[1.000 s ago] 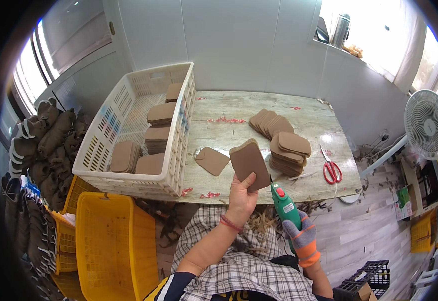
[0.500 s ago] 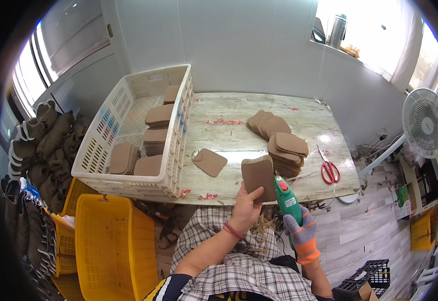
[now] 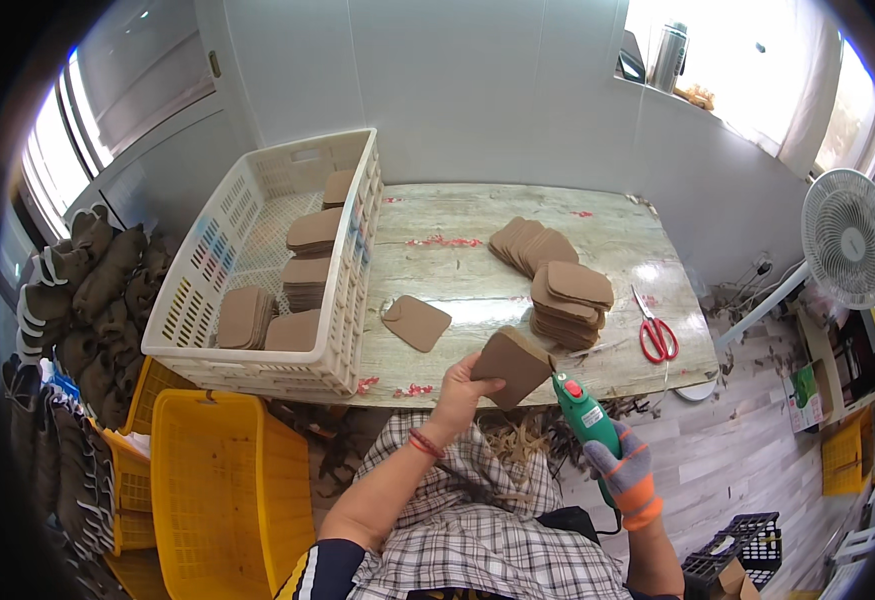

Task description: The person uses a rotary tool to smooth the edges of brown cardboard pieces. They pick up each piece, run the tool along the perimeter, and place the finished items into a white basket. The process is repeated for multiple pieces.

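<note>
Above the table's front edge, my bare left hand (image 3: 457,398) pinches a brown pad (image 3: 513,368) with rounded corners, tilted to the right. My right hand (image 3: 625,462), in a grey and orange work glove, wraps round a green corded electric hand tool (image 3: 585,413) with a red button. The tool's narrow tip is at the pad's right edge; whether it touches cannot be made out. Beyond it stands a stack of similar pads (image 3: 569,300), with a fanned-out pile (image 3: 531,246) behind. One single pad (image 3: 418,323) lies flat to the left, a small piece on its corner.
Red-handled scissors (image 3: 657,335) lie at the table's right. A white plastic crate (image 3: 342,352) with several pad stacks stands at the left. Below it is a yellow bin (image 3: 227,500). Brown trimmings (image 3: 517,445) lie at my lap. A white fan (image 3: 850,238) stands at far right.
The pad in my left hand has tilted clockwise, its top leaning right, and my left hand has shifted left and up. The green tool and my right hand have moved slightly right and down.
</note>
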Motion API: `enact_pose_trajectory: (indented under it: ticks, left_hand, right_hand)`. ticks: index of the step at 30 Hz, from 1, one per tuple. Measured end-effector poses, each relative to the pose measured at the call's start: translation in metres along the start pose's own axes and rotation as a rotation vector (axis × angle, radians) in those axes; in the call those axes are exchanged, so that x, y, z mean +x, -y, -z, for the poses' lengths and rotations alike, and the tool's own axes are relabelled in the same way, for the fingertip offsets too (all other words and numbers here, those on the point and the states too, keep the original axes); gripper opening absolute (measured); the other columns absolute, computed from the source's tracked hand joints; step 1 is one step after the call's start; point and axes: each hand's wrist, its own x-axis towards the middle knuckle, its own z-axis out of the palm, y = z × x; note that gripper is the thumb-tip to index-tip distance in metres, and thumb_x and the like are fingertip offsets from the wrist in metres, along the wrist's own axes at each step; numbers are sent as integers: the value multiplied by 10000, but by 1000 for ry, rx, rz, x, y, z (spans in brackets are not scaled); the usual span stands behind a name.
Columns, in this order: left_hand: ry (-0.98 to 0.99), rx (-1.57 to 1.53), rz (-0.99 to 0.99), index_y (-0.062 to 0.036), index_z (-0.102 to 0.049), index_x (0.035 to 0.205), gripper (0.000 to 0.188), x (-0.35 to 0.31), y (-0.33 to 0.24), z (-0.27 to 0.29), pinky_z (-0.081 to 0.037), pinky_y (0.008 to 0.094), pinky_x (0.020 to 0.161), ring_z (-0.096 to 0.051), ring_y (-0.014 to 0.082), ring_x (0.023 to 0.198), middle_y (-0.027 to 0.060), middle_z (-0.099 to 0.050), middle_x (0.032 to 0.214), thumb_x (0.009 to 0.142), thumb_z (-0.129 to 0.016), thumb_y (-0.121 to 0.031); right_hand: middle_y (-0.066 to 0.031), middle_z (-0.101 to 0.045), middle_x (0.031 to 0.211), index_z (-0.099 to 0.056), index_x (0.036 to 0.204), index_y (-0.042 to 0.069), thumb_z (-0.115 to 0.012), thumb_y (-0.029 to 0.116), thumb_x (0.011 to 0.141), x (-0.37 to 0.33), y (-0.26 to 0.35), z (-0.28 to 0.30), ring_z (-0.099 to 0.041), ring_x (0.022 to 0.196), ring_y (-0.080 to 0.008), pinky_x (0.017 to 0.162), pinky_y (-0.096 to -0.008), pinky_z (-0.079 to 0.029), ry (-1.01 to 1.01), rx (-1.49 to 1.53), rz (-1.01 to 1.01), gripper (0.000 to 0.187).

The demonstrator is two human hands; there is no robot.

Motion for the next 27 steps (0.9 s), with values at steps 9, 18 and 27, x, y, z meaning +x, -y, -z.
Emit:
enact_pose_trajectory:
  ticks: [9,18,27]
  left_hand:
    - [203,250,130,-1,-608,1147,394,1,-20,27,-465,247,852,-584,89,952,26,-655,1055,769,-603,111]
    - [268,247,392,16,-579,1168,408,-18,-15,20,-468,242,853,-582,90,952,33,-642,1074,771,-571,112]
    - [121,574,235,-61,-577,981,312,-11,-27,42,-478,222,704,-584,77,789,10,-624,854,722,-675,82]
  right_hand:
    - [4,-614,778,-565,1161,-7,-750,197,804,-7,-10,1,-513,623,-39,555,-200,-430,59,-99,-23,451]
    - [3,-614,785,-562,1166,-9,-754,200,802,-2,-14,-14,-515,624,-39,553,-205,-434,44,-58,-34,461]
    - [-23,-612,761,-525,1170,-28,-699,201,833,2,-19,-12,-528,557,-65,498,-215,-445,122,23,-72,443]
